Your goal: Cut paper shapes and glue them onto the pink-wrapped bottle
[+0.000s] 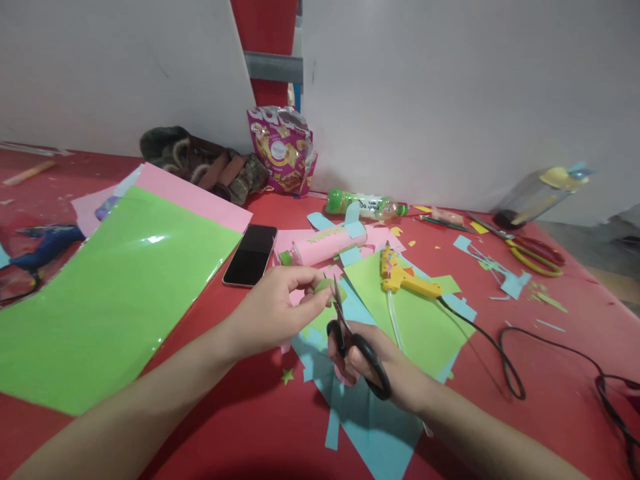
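My left hand pinches a small green paper piece between thumb and fingers, above the red table. My right hand grips black-handled scissors, fingers through the loops. The blades point up and meet the green piece. Beneath both hands lie blue paper scraps and a green sheet. A yellow glue gun rests on that sheet just right of the scissors.
A large green sheet over pink paper fills the left. A black phone, a pink paper-wrapped bottle, a green-capped bottle, a snack bag, yellow-handled scissors and a black cable lie around.
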Tool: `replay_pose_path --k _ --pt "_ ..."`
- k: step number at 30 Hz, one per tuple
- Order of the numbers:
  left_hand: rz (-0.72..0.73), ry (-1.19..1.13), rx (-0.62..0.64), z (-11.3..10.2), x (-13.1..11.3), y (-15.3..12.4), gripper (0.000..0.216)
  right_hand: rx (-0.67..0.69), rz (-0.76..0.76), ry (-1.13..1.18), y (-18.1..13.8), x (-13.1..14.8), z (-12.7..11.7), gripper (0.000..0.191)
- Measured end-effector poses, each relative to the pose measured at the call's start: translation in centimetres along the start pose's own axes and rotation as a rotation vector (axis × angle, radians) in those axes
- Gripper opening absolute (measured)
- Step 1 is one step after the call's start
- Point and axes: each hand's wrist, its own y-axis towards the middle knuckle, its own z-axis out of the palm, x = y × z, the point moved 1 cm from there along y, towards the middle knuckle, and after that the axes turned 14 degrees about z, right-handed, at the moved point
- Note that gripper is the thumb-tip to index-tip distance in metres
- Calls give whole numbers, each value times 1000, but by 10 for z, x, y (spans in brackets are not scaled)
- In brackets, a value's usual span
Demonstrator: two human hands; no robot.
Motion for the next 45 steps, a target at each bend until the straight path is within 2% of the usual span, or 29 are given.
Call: replay_pose_path --k 14,25,36,45 --pt "-75 49 73 -2 1 2 28 20 14 -15 0 0 -2 52" --pt "-99 20 59 -4 -4 2 29 34 16 14 1 0 -1 53" --pt "-148 -20 82 -5 0 1 25 -10 10 -47 -2 10 0 53" --pt "-158 -14 84 -5 2 1 24 -14 21 -45 -1 7 -1 52"
